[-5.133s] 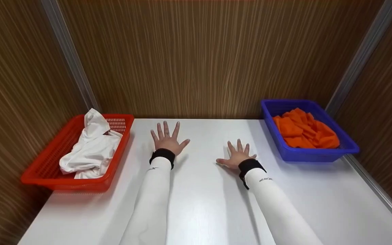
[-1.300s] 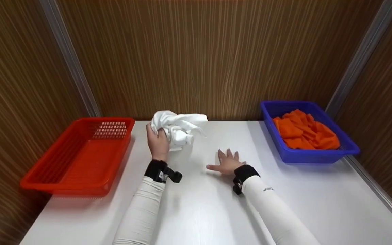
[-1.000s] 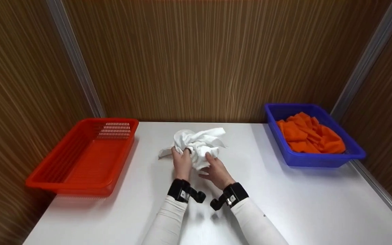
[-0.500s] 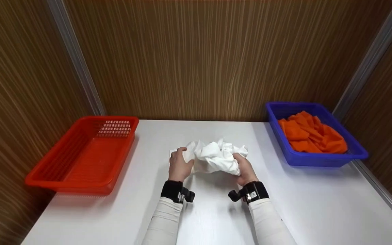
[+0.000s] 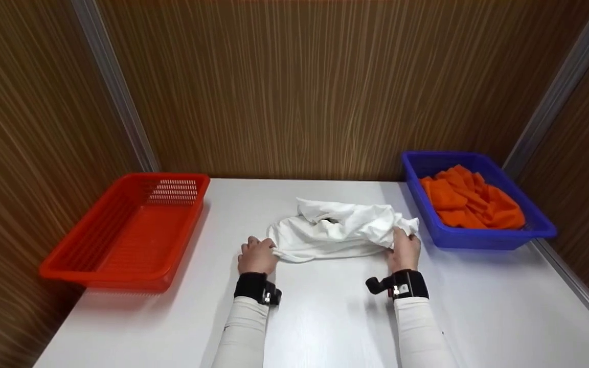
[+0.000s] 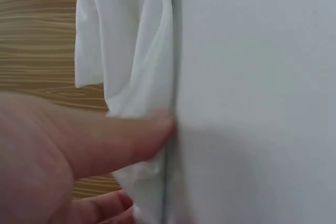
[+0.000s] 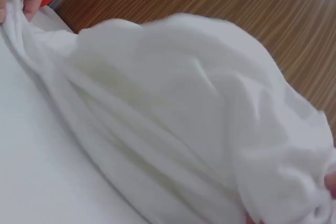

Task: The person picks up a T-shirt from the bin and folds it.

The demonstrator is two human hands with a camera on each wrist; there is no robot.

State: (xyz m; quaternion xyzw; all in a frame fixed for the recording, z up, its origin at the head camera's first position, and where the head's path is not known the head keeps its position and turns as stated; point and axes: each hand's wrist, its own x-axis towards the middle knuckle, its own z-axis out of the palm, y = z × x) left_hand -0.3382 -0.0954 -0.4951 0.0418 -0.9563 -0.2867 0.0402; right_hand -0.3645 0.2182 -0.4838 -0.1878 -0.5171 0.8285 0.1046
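Note:
A crumpled white cloth (image 5: 325, 237) is stretched sideways on the white table in the head view. At its left front corner my left hand (image 5: 257, 255) pinches the edge; the left wrist view shows the thumb (image 6: 126, 137) on top of the cloth (image 6: 139, 51). My right hand (image 5: 405, 250) grips the bunched right end. In the right wrist view the cloth (image 7: 173, 87) hangs in folds between both hands, and only bits of the right fingers (image 7: 330, 183) show at the lower right edge.
A red plastic basket (image 5: 105, 280) stands bare at the left. At the back right is a blue basket (image 5: 489, 240) with an orange cloth (image 5: 471, 202) bundled in it, close to my right hand. Wood-grain panels (image 5: 284, 92) enclose the table's back and sides.
The white cloth has left the red basket, carried by my left hand to the table's middle. Both hands then took hold and moved apart, spreading the cloth sideways.

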